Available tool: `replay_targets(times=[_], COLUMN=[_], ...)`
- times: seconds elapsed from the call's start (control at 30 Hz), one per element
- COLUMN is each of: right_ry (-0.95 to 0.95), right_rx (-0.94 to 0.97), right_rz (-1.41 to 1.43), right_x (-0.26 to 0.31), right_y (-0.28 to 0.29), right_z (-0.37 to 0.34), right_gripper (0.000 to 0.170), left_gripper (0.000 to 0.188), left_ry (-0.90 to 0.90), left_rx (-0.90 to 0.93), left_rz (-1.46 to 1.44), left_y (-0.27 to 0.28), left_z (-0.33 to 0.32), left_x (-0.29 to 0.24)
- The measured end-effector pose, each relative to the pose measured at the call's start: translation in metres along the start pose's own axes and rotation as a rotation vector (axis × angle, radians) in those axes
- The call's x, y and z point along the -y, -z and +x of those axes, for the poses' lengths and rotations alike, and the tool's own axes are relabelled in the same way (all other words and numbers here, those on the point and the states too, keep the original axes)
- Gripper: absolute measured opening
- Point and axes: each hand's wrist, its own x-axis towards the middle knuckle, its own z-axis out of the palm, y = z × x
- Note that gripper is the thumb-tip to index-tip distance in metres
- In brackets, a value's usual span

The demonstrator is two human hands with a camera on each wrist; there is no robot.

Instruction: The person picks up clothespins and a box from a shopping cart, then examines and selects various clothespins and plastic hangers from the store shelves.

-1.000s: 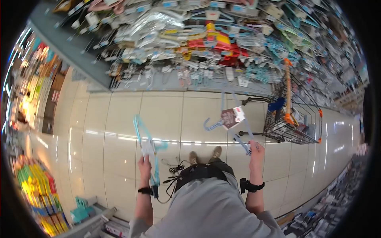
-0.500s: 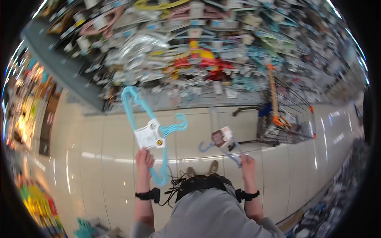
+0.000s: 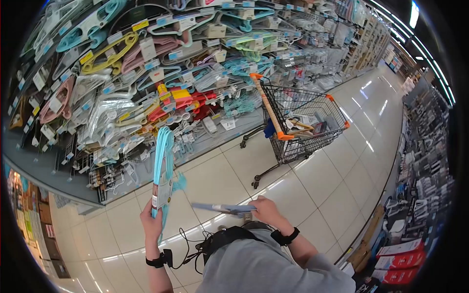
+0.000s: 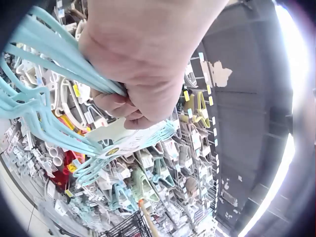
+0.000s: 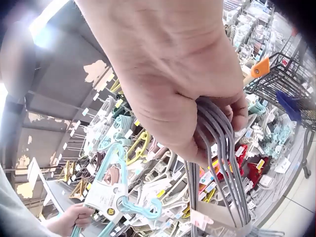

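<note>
My left hand (image 3: 152, 223) grips a bundle of light-blue hangers (image 3: 161, 156) by one end and holds it upright, edge towards the head camera. A white card label (image 5: 107, 200) wraps the bundle, and its hooks point to the right. In the left wrist view the fingers curl round the light-blue bars. In front of the waist, my right hand (image 3: 268, 211) grips a bundle of grey-blue hangers (image 5: 222, 148) by its end; they point left, nearly level. A paper band (image 5: 210, 219) goes round these grey-blue hangers.
A shelf wall hung with many hangers (image 3: 110, 53) fills the left and front. A black wire shopping cart (image 3: 308, 105) with an orange-trimmed handle stands ahead on the tiled floor (image 3: 317, 180). More packed shelves (image 3: 425, 176) line the right. Black cables (image 3: 188, 244) hang at the waist.
The view has swung towards the shelf and cart. The light-blue bundle has turned from flat-on to edge-on. My right hand has come inwards, its grey-blue hangers now lying crosswise. Both hands keep hold.
</note>
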Motion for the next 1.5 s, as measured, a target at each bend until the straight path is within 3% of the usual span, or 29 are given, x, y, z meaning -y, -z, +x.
replay_targets(times=[0.07,0.13,0.23,0.37,0.43,0.57,0.63,0.83,0.97,1.1,1.17,1.23,1.27,1.33,1.4,1.5], right_ry=[0.043,0.298,0.389,0.418,0.411,0.431,0.453,0.46,0.44,0.06,-0.236,-0.481,-0.497,-0.787,-0.775,-1.022], right_rx=[0.024,-0.03,-0.13,-0.246,-0.285,-0.289,-0.302,-0.299,-0.338,-0.659,-0.866,-1.027,-1.033,-1.121,-1.179,-1.247], right_rz=[0.006,-0.039,-0.053,-0.107,-0.092,-0.085,-0.062,0.003,0.084,0.465,0.694,0.643,0.635,0.576,0.533,0.728], right_x=[0.001,-0.004,-0.013,-0.02,-0.031,-0.077,-0.096,-0.137,-0.154,-0.209,-0.224,-0.249,-0.259,-0.283,-0.325,-0.378], right_y=[0.005,0.007,0.017,0.056,0.075,0.09,0.102,0.154,0.207,0.242,0.262,0.273,0.275,0.27,0.244,0.211], right_z=[0.0,0.003,0.012,0.04,0.058,0.091,0.104,0.155,0.184,0.173,0.153,0.138,0.137,0.139,0.154,0.195], right_gripper=[0.026,0.029,0.03,0.021,0.019,0.018,0.018,0.022,0.025,0.022,0.018,0.015,0.015,0.013,0.015,0.013], left_gripper=[0.043,0.047,0.048,0.045,0.043,0.039,0.036,0.038,0.037,0.036,0.036,0.036,0.036,0.037,0.038,0.043], left_ry=[-0.057,-0.113,-0.247,-0.146,-0.278,-0.358,-0.512,-0.485,-0.53,-0.549,-0.491,-0.475,-0.453,-0.48,-0.51,-0.619], left_rx=[0.024,0.087,0.177,0.278,0.295,0.301,0.319,0.391,0.386,0.384,0.314,0.294,0.264,0.261,0.251,0.324], left_rz=[0.033,0.128,0.247,0.317,0.405,0.384,0.437,0.455,0.42,0.341,0.389,0.341,0.305,0.298,0.282,0.382], left_y=[-0.008,-0.019,-0.041,-0.08,-0.11,-0.18,-0.211,-0.272,-0.287,-0.285,-0.279,-0.278,-0.278,-0.282,-0.287,-0.298], left_z=[0.019,0.037,0.068,0.108,0.136,0.196,0.23,0.297,0.337,0.372,0.385,0.4,0.407,0.426,0.444,0.472], left_x=[-0.017,-0.042,-0.055,-0.092,-0.099,-0.114,-0.12,-0.183,-0.196,-0.215,-0.225,-0.227,-0.223,-0.209,-0.195,-0.171])
